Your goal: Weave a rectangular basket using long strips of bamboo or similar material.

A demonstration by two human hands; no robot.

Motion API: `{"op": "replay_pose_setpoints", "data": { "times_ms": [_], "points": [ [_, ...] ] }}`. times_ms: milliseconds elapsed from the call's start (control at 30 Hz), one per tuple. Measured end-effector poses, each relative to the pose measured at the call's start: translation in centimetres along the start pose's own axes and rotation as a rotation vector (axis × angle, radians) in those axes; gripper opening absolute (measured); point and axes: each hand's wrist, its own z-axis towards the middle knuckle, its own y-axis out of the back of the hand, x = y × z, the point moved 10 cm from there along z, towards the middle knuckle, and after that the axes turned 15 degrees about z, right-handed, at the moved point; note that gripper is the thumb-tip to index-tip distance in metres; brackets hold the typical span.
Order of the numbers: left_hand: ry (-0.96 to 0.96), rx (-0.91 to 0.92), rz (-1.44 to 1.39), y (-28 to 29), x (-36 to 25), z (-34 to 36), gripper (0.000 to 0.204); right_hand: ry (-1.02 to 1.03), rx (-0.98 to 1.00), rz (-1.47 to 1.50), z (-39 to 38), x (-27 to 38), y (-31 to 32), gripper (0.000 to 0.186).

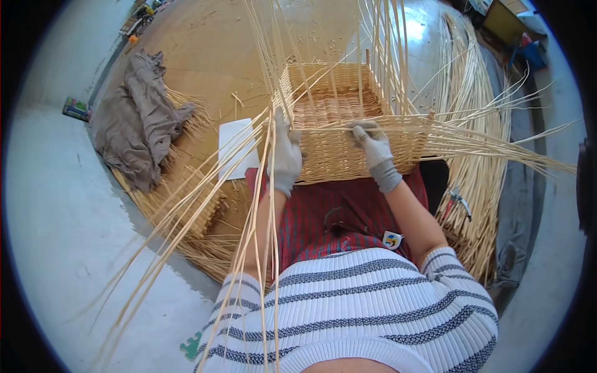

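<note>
Wicker basket [348, 133] — rim stage, both hands on near wall

Wicker basket, rectangular, sits on the person's lap against a red striped apron [323, 217], directly under both gloved hands. Floor and four walls appear fully woven. Judgement: body is done, top border is not; many long loose canes [261, 186] stick out unwoven past the rim, fanning left, right and upward.

Left hand [286, 158]: grey glove, fingers curled closed around a bundle of canes at the near left corner; the bundle trails down past the wrist.
Right hand [375, 152]: grey glove, fingertips pinched narrow on a horizontal cane lying along the near rim, just beyond the knuckles.

Surface: round wooden board [205, 56] beyond the fingertips, littered with short offcuts. White sheet [235, 146] just left of the left hand. Crumpled grey-brown cloth [137, 118] well to the left, lying over a woven mat [180, 205]. Spare cane bundle [472, 124] well right of the right hand; small cutters [459, 202] lie beside it.

Room: pale smooth floor [56, 217], bright daylight, clutter at the far edges too small to identify.
</note>
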Motion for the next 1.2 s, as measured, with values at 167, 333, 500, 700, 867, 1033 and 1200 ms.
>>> {"op": "replay_pose_setpoints", "data": {
  "times_ms": [167,333,500,700,867,1033,1200],
  "points": [
    [0.381,0.424,-0.551,-7.8,5.8,2.1,0.036,0.098,-0.046,-0.251,2.5,2.8,-6.5,0.023],
    [0.528,0.249,-0.852,-9.9,5.5,2.6,0.017,0.669,0.245,-1.445,6.8,7.5,-21.2,0.049],
    [0.456,0.281,-0.833,-10.5,6.1,2.3,0.016,0.378,0.184,0.067,2.4,5.3,-3.5,0.039],
    [0.028,-0.407,-0.328,0.0,-1.7,1.7,0.031,0.105,-0.137,-0.043,-0.3,5.7,5.9,0.014],
    [-0.023,0.068,-0.007,-4.8,-6.4,6.2,0.046,0.299,-0.157,-0.297,3.0,11.2,-1.9,0.014],
    [0.144,0.184,-0.082,-8.9,-2.3,5.6,0.034,0.194,0.025,-0.355,3.8,9.5,-4.1,0.024],
    [0.253,0.648,-0.319,-12.7,-5.7,3.3,0.040,0.757,0.186,-0.571,5.6,9.3,-0.8,0.038]
  ]
}}
